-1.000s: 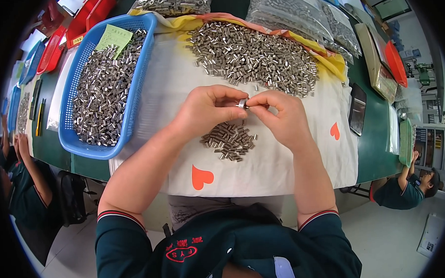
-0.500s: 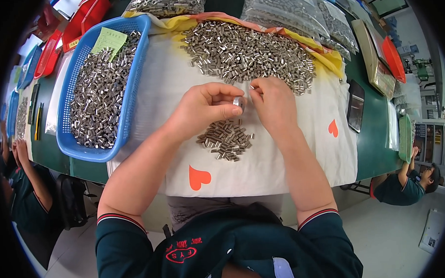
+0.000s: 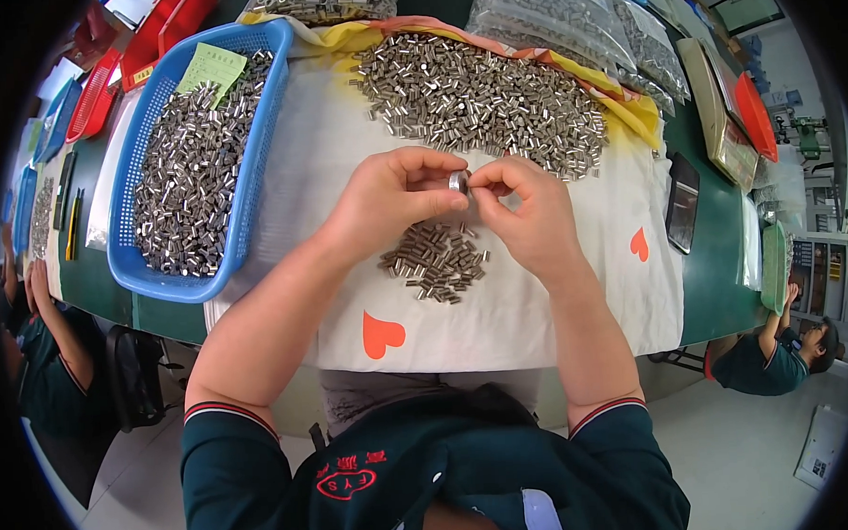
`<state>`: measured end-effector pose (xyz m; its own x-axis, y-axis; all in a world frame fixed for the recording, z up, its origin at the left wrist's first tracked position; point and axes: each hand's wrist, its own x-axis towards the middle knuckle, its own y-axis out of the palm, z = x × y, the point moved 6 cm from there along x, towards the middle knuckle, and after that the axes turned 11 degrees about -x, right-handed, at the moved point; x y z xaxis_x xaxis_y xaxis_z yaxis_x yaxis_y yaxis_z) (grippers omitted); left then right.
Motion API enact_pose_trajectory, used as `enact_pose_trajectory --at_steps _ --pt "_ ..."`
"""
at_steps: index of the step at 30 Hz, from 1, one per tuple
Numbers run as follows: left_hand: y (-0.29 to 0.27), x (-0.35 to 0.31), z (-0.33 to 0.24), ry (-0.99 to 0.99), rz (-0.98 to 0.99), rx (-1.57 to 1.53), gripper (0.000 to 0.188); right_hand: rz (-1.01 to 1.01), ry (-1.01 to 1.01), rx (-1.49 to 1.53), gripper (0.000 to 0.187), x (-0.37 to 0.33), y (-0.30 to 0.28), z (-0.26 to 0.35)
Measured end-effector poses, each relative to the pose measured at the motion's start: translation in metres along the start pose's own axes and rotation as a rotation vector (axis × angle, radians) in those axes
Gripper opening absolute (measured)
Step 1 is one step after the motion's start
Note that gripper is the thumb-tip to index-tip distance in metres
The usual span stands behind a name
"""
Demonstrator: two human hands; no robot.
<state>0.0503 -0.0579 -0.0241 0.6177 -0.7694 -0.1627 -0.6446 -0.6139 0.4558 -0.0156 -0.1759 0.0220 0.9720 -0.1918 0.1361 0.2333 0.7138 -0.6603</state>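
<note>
My left hand (image 3: 384, 199) pinches a short silver metal ring (image 3: 457, 182) between thumb and fingers, above the cloth. Right against the ring's face are the closed thumb and forefinger of my right hand (image 3: 534, 216). A small metal cylinder showed in those fingertips a moment ago; now they mostly hide it, and how far it sits in the ring cannot be seen. Below my hands lies a small pile of metal cylinders (image 3: 435, 263) on the white cloth (image 3: 501, 332). Beyond them spreads a much larger heap of like cylinders (image 3: 479, 99).
At left stands a blue basket (image 3: 168, 289) full of cylinders with a green paper slip (image 3: 210, 67). Plastic bags of metal parts (image 3: 551, 22) lie at the back. A dark phone (image 3: 683, 203) rests at right. Co-workers sit at both sides.
My right hand has turned and moved its fingertips left and slightly down, from just apart to touching the ring. My left hand keeps hold of the ring almost in place.
</note>
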Motion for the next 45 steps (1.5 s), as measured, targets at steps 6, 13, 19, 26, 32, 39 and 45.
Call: enact_pose_trajectory --at_steps 6,13,19,26,32,39,45 --pt "0.000 0.001 -0.001 0.032 -0.015 0.002 0.030 -0.076 -0.022 -0.085 0.008 0.003 -0.009 -0.002" --pt "-0.002 -0.002 -0.002 0.029 -0.033 0.018 0.030 0.215 0.126 -0.371 0.011 -0.010 -0.005 0.000" --pt "0.001 -0.001 -0.004 0.046 -0.013 0.040 0.032 0.182 -0.022 -0.656 0.011 -0.018 0.011 0.002" --pt "-0.001 0.001 -0.003 0.047 -0.020 0.062 0.032 0.115 -0.137 -0.648 0.009 -0.023 0.009 -0.001" --pt "-0.002 -0.001 -0.002 0.059 0.003 0.026 0.032 0.010 0.064 -0.170 0.008 -0.004 -0.010 0.002" --pt "0.003 -0.001 -0.002 0.001 0.064 -0.048 0.032 0.064 0.118 0.245 0.008 -0.005 -0.001 -0.008" --pt "0.003 -0.003 -0.004 0.000 0.028 0.000 0.032 -0.036 -0.029 0.022 0.008 -0.007 -0.005 0.005"
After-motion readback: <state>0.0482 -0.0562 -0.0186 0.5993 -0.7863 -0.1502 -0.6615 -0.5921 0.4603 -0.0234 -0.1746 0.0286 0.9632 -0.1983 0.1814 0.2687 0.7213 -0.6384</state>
